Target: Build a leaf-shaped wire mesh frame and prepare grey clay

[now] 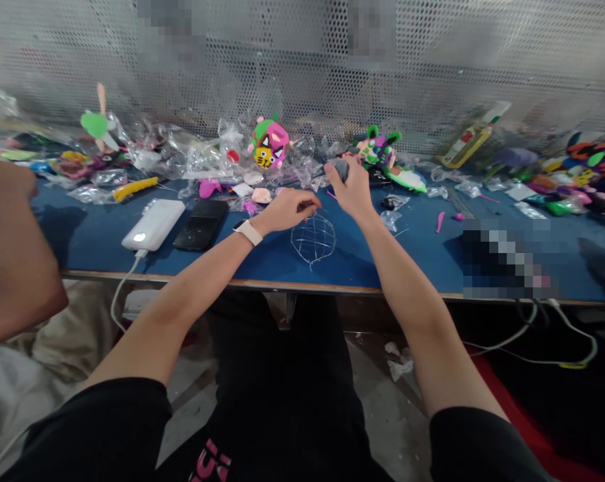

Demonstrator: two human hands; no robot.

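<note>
A thin silver wire frame (313, 239), rounded with crossing strands and a pointed lower end, lies on the blue tabletop near its front edge. At its upper edge is my left hand (297, 206), the fingers curled and pinched on the wire; the exact grip is partly hidden. My right hand (351, 187) is farther back and to the right, its fingers wrapped round a dark grey lump (339, 170) that looks like modelling clay. Just behind that hand sits a green, purple and pink clay figure (379, 148) with ears.
A white power bank (154, 224) with a cable and a black phone (201, 225) lie at left. Clear plastic wrappers (192, 150), a colourful clay mask (271, 144) and a yellow bottle (466, 144) line the perforated metal panel (302, 73). Another person's arm (14, 254) reaches in from the left.
</note>
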